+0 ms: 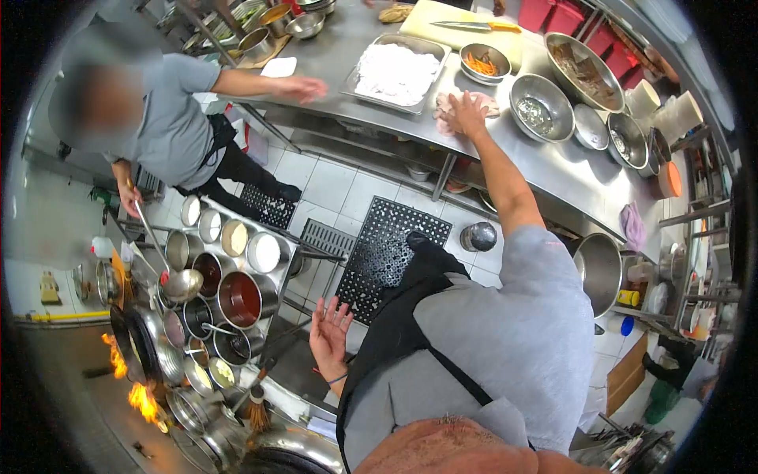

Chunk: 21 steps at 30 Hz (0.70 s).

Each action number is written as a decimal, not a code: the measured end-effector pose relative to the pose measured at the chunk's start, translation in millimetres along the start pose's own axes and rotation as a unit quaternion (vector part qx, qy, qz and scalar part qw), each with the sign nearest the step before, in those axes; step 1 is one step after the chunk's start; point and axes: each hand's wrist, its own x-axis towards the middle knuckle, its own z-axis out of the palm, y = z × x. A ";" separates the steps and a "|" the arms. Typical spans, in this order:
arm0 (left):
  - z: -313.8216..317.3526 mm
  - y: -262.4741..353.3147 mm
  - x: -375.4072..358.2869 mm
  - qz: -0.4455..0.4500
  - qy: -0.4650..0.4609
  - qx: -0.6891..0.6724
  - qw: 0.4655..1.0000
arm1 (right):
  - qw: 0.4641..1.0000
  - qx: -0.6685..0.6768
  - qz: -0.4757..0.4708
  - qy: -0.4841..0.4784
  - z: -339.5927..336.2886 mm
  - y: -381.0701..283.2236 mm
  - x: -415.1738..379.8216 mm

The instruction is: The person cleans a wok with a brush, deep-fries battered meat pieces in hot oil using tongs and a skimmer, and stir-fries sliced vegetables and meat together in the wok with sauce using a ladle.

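Observation:
On the steel counter my right hand (466,113) presses down on a pale, crumpled cloth (491,106), fingers over it. Left of it sits a steel tray (347,89) of white powdery stuff, and behind it a bowl of orange strips (483,63). A wide steel bowl (542,108) stands just to its right. My left hand (330,332) is held in the air beside my apron (395,304), palm up, fingers apart and holding nothing.
At left a co-worker (178,103) holds a long ladle (181,284) over pots (248,299) of sauces; their other hand reaches over the counter. Flames (144,404) rise by a wok. A knife (475,26) lies on a cutting board (430,17). A perforated mat (379,253) covers the floor.

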 end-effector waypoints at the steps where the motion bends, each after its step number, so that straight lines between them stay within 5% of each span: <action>1: 2.0 0.2 4.7 0.004 0.004 0.016 1.000 | 1.000 0.019 0.000 0.023 7.1 3.9 1.2; 8: 33.7 3.4 42.0 0.007 0.057 0.003 0.998 | 0.992 0.070 -0.052 0.092 38.6 29.2 -32.4; 11: 45.3 -2.5 58.7 -0.006 0.068 -0.003 0.998 | 0.996 0.055 0.005 -0.071 -43.6 23.4 -41.4; 14: 64.1 -4.7 83.7 -0.029 0.076 0.010 0.997 | 0.965 0.233 0.116 -0.023 -35.2 49.3 13.8; 18: 95.3 -7.0 120.8 -0.030 0.067 0.022 0.997 | 0.872 0.314 0.350 0.133 -17.1 74.4 96.4; 20: 112.8 -5.9 134.2 -0.029 0.042 0.040 0.998 | 0.713 0.549 0.423 0.101 -17.6 82.2 116.7; 21: 122.7 -6.4 137.6 -0.023 0.046 0.049 0.998 | 0.682 0.595 0.405 0.132 -5.9 89.7 124.4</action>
